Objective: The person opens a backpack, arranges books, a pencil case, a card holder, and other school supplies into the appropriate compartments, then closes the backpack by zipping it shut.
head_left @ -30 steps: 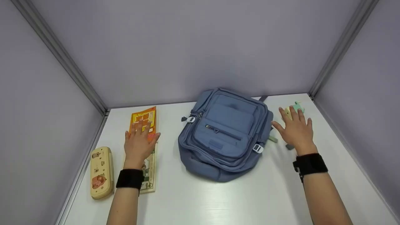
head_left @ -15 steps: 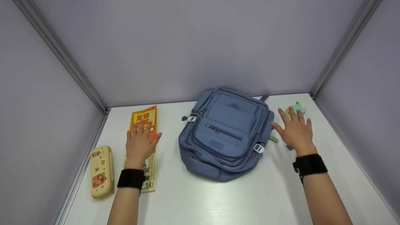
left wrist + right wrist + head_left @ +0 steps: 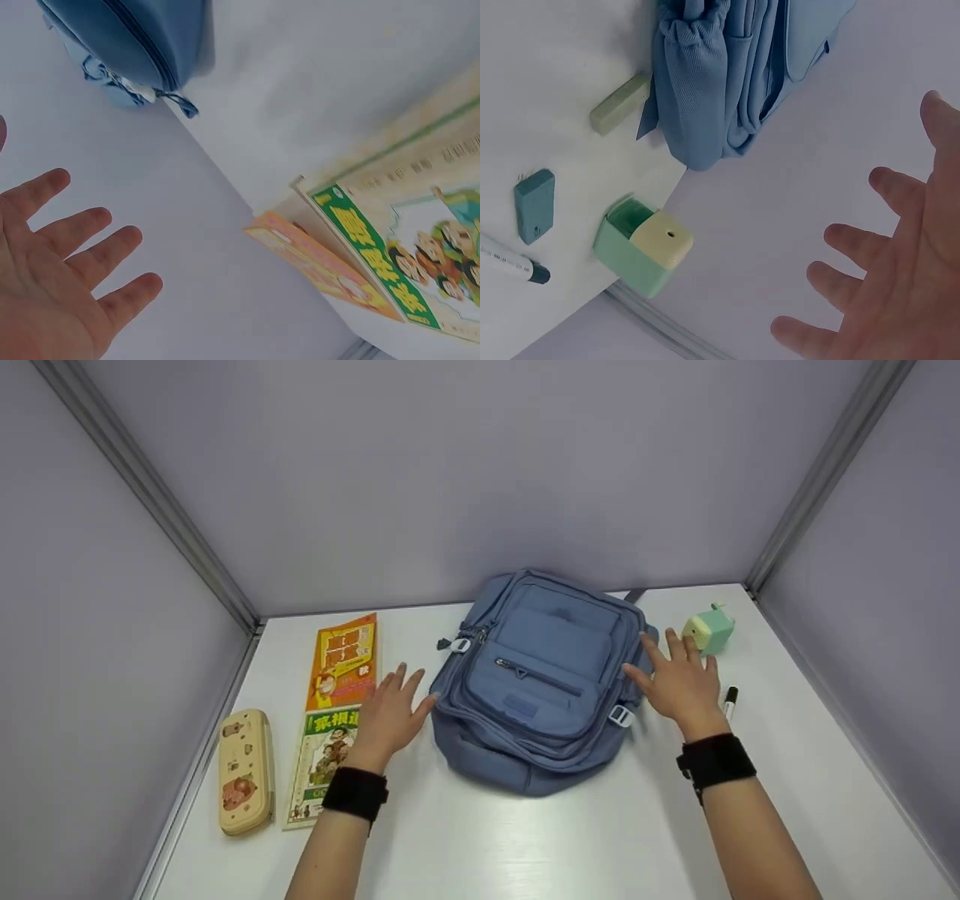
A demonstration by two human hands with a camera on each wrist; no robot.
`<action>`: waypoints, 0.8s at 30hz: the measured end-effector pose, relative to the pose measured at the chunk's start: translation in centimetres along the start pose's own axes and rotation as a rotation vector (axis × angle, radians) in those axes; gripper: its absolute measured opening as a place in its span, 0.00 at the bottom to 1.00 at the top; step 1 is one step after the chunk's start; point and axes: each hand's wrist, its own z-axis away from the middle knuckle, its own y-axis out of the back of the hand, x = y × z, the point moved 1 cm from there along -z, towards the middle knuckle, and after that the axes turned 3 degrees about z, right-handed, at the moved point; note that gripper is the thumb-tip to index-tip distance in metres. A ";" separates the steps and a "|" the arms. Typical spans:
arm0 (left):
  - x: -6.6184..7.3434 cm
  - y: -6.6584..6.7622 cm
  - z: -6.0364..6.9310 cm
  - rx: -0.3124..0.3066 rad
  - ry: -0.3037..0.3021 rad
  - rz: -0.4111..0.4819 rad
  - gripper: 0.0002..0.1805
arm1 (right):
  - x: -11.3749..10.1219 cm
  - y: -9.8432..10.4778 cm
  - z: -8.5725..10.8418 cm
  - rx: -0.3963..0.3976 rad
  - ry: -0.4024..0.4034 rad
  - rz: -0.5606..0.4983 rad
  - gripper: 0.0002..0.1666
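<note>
A blue backpack (image 3: 536, 675) lies in the middle of the white table, its zippered front facing up. My left hand (image 3: 391, 716), fingers spread, hovers between the backpack and the green-and-cream book (image 3: 322, 765), covering part of that book. My right hand (image 3: 681, 686) is spread over the backpack's right side and holds nothing. In the right wrist view, its fingers (image 3: 844, 289) are apart from the backpack (image 3: 694, 90). Beyond this hand stands a mint-and-yellow pencil sharpener (image 3: 709, 630). A marker (image 3: 730, 701) lies right of the hand, partly hidden.
An orange book (image 3: 343, 660) lies behind the green-and-cream one. At the far left is a cream pencil case (image 3: 246, 772) with cartoon prints. The right wrist view shows a teal eraser (image 3: 535, 206) and a pale green block (image 3: 620, 103). Grey walls (image 3: 480, 472) enclose the table.
Both hands have moved toward the backpack: the left hand rightward off the books, the right hand leftward. The books, sharpener and marker are now more exposed. The backpack has stayed put.
</note>
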 end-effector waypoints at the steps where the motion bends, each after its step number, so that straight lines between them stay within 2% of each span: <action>1: 0.5 -0.2 -0.1 -0.005 -0.018 0.003 0.33 | -0.4 -0.2 0.0 -0.010 0.000 -0.002 0.48; 8: 3.3 -2.1 -0.4 -0.113 -0.093 -0.002 0.33 | -3.3 -2.2 -0.1 -0.078 0.027 -0.003 0.47; 16: 5.1 -3.8 -0.4 -0.173 -0.126 -0.016 0.31 | -6.7 -4.3 0.3 -0.156 0.025 -0.009 0.46; 19: 5.3 -4.5 0.0 -0.180 -0.125 -0.032 0.31 | -7.5 -5.1 0.6 -0.178 0.008 -0.025 0.46; 24: 5.4 -5.2 0.7 -0.140 -0.132 -0.026 0.28 | -8.0 -6.8 1.2 -0.206 -0.009 -0.042 0.46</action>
